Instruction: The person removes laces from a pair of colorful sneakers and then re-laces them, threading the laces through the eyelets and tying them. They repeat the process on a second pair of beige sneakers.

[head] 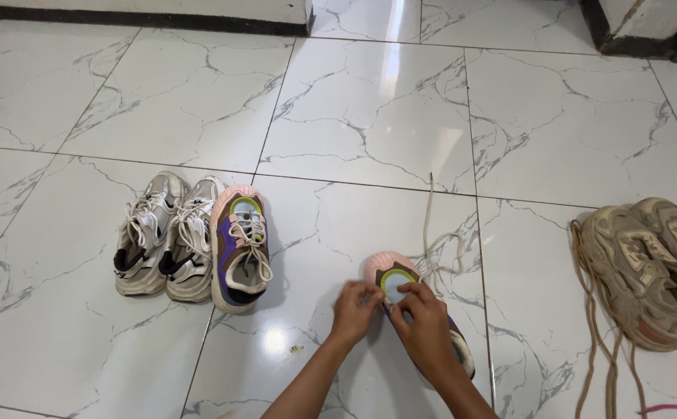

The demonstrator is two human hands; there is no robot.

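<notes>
We pinch the loose lace [430, 240] with both hands, left hand [356, 309] and right hand [425, 326] closed on it over the pink shoe [391, 273], steadying the shoe on the floor [369, 116]. Its matching shoe [239, 247] stands laced to our left.

I see bright, even light; glare streaks the glossy floor [400, 85]; soft short shadows, and the picture is sharp.

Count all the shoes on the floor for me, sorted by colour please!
White-grey sneakers: 2
Pink-and-purple sneakers: 2, one in the row, one under the left hand and right hand
Tan sneakers: 2
Total: 6 shoes
</notes>
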